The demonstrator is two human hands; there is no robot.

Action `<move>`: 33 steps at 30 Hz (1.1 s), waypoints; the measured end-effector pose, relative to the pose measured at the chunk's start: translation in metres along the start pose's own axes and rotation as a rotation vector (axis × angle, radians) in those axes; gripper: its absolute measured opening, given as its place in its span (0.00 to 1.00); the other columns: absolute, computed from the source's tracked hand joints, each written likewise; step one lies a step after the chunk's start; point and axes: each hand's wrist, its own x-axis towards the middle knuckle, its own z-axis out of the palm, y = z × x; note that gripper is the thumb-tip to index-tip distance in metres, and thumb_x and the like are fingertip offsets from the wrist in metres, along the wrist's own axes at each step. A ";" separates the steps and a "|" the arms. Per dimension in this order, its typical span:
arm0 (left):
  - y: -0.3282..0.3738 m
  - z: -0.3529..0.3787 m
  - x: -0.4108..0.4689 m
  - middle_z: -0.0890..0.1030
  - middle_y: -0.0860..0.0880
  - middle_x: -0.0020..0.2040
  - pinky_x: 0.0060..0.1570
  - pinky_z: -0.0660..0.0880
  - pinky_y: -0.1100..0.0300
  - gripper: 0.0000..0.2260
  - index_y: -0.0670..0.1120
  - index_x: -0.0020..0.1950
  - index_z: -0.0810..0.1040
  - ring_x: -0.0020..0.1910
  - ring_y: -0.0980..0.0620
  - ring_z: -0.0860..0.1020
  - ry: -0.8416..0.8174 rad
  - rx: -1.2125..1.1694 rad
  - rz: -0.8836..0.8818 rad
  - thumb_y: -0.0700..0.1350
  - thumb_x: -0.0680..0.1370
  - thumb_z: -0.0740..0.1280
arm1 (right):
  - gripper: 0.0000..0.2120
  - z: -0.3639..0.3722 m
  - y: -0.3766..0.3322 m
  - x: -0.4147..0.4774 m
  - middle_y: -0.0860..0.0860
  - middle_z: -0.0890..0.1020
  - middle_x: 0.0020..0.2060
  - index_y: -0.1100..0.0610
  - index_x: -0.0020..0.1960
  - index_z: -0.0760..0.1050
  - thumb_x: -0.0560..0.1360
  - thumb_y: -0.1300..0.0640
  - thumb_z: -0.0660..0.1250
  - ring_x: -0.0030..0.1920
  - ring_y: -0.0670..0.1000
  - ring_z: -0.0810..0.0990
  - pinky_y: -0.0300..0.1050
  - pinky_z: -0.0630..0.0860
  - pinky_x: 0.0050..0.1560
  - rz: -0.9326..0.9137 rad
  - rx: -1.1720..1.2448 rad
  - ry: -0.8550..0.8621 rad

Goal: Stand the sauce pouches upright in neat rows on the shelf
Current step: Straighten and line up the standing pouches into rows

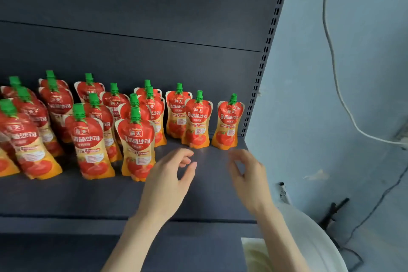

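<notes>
Empty, loosely spread left hand (pixel 170 174) and right hand (pixel 247 174) hover just before the rightmost pouch (pixel 228 121); a stray brush could topple it.

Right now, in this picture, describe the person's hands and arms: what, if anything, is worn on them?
The left hand and the right hand are bare: no gloves, rings, watch or bracelet show. The left forearm and the right forearm are bare too, with no sleeve in view. The right hand is blurred, so fine detail there cannot be told.

Leftmost pouches (pixel 6 161) cut off; right hand (pixel 247 174) blurred.
</notes>
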 end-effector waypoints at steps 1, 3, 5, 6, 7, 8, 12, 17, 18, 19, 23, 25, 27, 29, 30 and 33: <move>0.001 -0.010 -0.019 0.80 0.60 0.42 0.39 0.71 0.69 0.08 0.51 0.53 0.78 0.44 0.62 0.78 0.013 0.011 -0.020 0.45 0.74 0.69 | 0.06 0.002 -0.006 -0.019 0.46 0.81 0.49 0.55 0.52 0.78 0.77 0.59 0.64 0.52 0.49 0.77 0.44 0.73 0.52 -0.016 -0.013 -0.016; -0.001 -0.025 -0.060 0.80 0.61 0.40 0.39 0.74 0.64 0.08 0.52 0.51 0.78 0.42 0.62 0.78 0.034 0.015 -0.088 0.44 0.73 0.70 | 0.06 0.007 -0.016 -0.056 0.45 0.79 0.48 0.54 0.52 0.77 0.77 0.57 0.64 0.52 0.48 0.76 0.39 0.72 0.51 -0.058 -0.021 -0.049; -0.004 -0.039 -0.100 0.80 0.61 0.40 0.40 0.76 0.60 0.09 0.52 0.50 0.78 0.41 0.62 0.79 0.033 0.029 -0.180 0.43 0.72 0.72 | 0.07 0.017 -0.026 -0.090 0.45 0.79 0.49 0.54 0.53 0.77 0.77 0.55 0.63 0.52 0.49 0.75 0.37 0.72 0.48 -0.072 -0.032 -0.090; -0.006 -0.049 -0.117 0.81 0.60 0.41 0.42 0.76 0.58 0.09 0.52 0.50 0.79 0.42 0.62 0.79 0.012 0.045 -0.221 0.43 0.72 0.72 | 0.08 0.023 -0.033 -0.106 0.46 0.80 0.50 0.54 0.54 0.77 0.77 0.55 0.63 0.53 0.49 0.75 0.38 0.73 0.48 -0.052 -0.032 -0.112; -0.007 -0.060 -0.134 0.81 0.59 0.42 0.44 0.77 0.58 0.09 0.51 0.51 0.79 0.44 0.62 0.79 -0.009 0.060 -0.253 0.43 0.72 0.72 | 0.08 0.029 -0.041 -0.122 0.46 0.80 0.51 0.54 0.55 0.77 0.77 0.55 0.63 0.54 0.50 0.75 0.41 0.73 0.49 -0.031 -0.028 -0.142; -0.008 -0.072 -0.148 0.81 0.58 0.43 0.46 0.77 0.58 0.10 0.51 0.52 0.79 0.45 0.61 0.79 -0.019 0.070 -0.272 0.44 0.72 0.71 | 0.09 0.035 -0.050 -0.137 0.46 0.80 0.52 0.54 0.56 0.76 0.77 0.55 0.63 0.55 0.51 0.75 0.43 0.74 0.51 -0.025 -0.027 -0.177; -0.018 -0.122 -0.190 0.80 0.58 0.47 0.46 0.73 0.67 0.11 0.50 0.55 0.78 0.49 0.63 0.77 0.005 0.091 -0.301 0.44 0.73 0.70 | 0.12 0.061 -0.089 -0.182 0.48 0.80 0.55 0.55 0.60 0.75 0.78 0.55 0.63 0.57 0.53 0.75 0.45 0.73 0.55 -0.072 -0.045 -0.273; -0.051 -0.202 -0.224 0.80 0.54 0.51 0.50 0.69 0.70 0.12 0.48 0.57 0.77 0.52 0.58 0.78 0.062 0.103 -0.322 0.44 0.73 0.70 | 0.13 0.106 -0.158 -0.213 0.46 0.79 0.58 0.54 0.62 0.74 0.78 0.53 0.62 0.59 0.50 0.73 0.40 0.70 0.55 -0.120 -0.034 -0.312; -0.062 -0.222 -0.232 0.80 0.54 0.51 0.50 0.69 0.70 0.13 0.48 0.57 0.77 0.52 0.58 0.78 0.071 0.109 -0.328 0.44 0.73 0.70 | 0.13 0.119 -0.173 -0.218 0.46 0.78 0.58 0.53 0.62 0.74 0.78 0.53 0.62 0.60 0.49 0.73 0.40 0.70 0.55 -0.133 -0.032 -0.318; -0.074 -0.244 -0.240 0.80 0.55 0.50 0.50 0.69 0.70 0.12 0.48 0.56 0.77 0.52 0.58 0.78 0.078 0.119 -0.328 0.44 0.73 0.70 | 0.13 0.133 -0.191 -0.222 0.45 0.78 0.58 0.53 0.62 0.74 0.78 0.53 0.61 0.60 0.48 0.72 0.39 0.70 0.55 -0.141 -0.026 -0.323; -0.126 -0.345 -0.256 0.80 0.56 0.48 0.48 0.68 0.78 0.11 0.48 0.54 0.78 0.50 0.60 0.77 0.145 0.164 -0.327 0.43 0.73 0.70 | 0.14 0.203 -0.273 -0.234 0.44 0.77 0.58 0.52 0.63 0.73 0.79 0.52 0.61 0.60 0.47 0.72 0.40 0.71 0.55 -0.170 0.037 -0.334; -0.149 -0.391 -0.255 0.79 0.58 0.47 0.47 0.67 0.79 0.09 0.49 0.53 0.78 0.49 0.61 0.77 0.194 0.159 -0.337 0.43 0.73 0.70 | 0.14 0.235 -0.315 -0.236 0.44 0.77 0.58 0.52 0.64 0.73 0.79 0.52 0.61 0.59 0.47 0.72 0.41 0.72 0.55 -0.188 0.080 -0.358; -0.168 -0.427 -0.247 0.79 0.59 0.47 0.48 0.66 0.80 0.09 0.50 0.53 0.77 0.51 0.64 0.77 0.204 0.135 -0.345 0.43 0.74 0.70 | 0.14 0.261 -0.350 -0.232 0.45 0.78 0.57 0.52 0.63 0.73 0.79 0.53 0.62 0.58 0.47 0.73 0.43 0.72 0.55 -0.200 0.108 -0.354; -0.187 -0.457 -0.235 0.80 0.58 0.48 0.50 0.67 0.79 0.09 0.49 0.54 0.77 0.52 0.65 0.76 0.194 0.104 -0.334 0.43 0.74 0.69 | 0.14 0.283 -0.381 -0.223 0.46 0.78 0.56 0.53 0.62 0.73 0.78 0.53 0.62 0.58 0.47 0.73 0.43 0.73 0.55 -0.211 0.127 -0.343; -0.196 -0.471 -0.227 0.80 0.57 0.48 0.50 0.67 0.79 0.10 0.49 0.54 0.78 0.52 0.65 0.76 0.192 0.098 -0.326 0.44 0.74 0.69 | 0.14 0.294 -0.394 -0.216 0.46 0.78 0.56 0.53 0.62 0.74 0.78 0.54 0.63 0.59 0.48 0.73 0.43 0.73 0.55 -0.220 0.130 -0.337; -0.225 -0.507 -0.197 0.80 0.58 0.49 0.50 0.66 0.80 0.10 0.50 0.55 0.77 0.51 0.65 0.76 0.212 0.089 -0.298 0.44 0.74 0.69 | 0.13 0.326 -0.429 -0.188 0.47 0.78 0.56 0.54 0.62 0.74 0.78 0.55 0.63 0.59 0.48 0.74 0.44 0.74 0.55 -0.254 0.142 -0.320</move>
